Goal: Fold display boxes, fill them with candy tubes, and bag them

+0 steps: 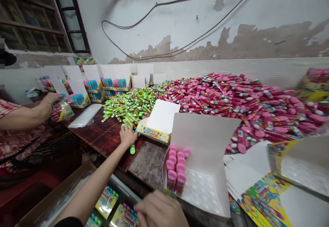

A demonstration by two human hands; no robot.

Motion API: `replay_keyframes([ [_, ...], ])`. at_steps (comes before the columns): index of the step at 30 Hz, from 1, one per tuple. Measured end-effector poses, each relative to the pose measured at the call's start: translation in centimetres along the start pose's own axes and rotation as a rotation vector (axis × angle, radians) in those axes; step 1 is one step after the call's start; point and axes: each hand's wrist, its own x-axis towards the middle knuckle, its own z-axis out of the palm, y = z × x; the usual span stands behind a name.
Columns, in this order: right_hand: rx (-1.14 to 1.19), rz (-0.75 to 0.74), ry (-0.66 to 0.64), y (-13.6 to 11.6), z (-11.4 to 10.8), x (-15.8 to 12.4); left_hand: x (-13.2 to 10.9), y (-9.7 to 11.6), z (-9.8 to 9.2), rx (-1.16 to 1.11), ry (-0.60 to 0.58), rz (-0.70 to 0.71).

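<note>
My left hand [128, 136] reaches to the near edge of a heap of green-capped tubes [133, 100], its fingers spread over them. One green-capped tube [132, 149] sticks out below the palm; whether it is gripped is hidden. At the bottom of the view, my right hand [163, 210] is smeared by motion, and its grip is unclear. It is nearest to an open display box [203, 131] with its white lid raised. Several pink-capped tubes [172, 165] stand upright along that box's left side, beside a clear plastic insert [202, 187] with round hollows.
Another open box [164, 115] lies by the green heap. Pink tubes [218, 97] form a large pile along the wall. Flat printed cartons [267, 196] are at right. Below the table edge sits a carton [82, 172] of packed boxes. A co-worker's arm [28, 115] is at left.
</note>
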Motion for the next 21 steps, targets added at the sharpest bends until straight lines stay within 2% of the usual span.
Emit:
replay_keyframes([
  [3, -0.044, 0.196, -0.115, 0.1, 2.9, 1.7, -3.8, 1.8, 0.4, -0.011, -0.008, 0.007],
  [7, -0.318, 0.376, -0.359, 0.4, 4.9, 3.5, -7.3, 3.3, 0.8, -0.056, -0.044, 0.008],
  [10, -0.432, 0.47, -0.507, 0.0, 5.8, 4.3, -8.4, 3.1, 0.8, -0.079, -0.097, 0.045],
  [13, -0.453, 0.548, -0.605, -0.4, 6.3, 4.4, -8.6, 2.1, 0.2, -0.086, -0.148, 0.139],
  [18, -0.534, 0.565, -0.469, 0.3, 6.5, 3.2, -7.8, -0.1, -2.0, -0.066, -0.134, 0.278],
  [21, -0.567, 0.56, -0.422, 0.6, 6.4, 2.7, -7.1, -0.6, -3.2, -0.036, -0.132, 0.326],
])
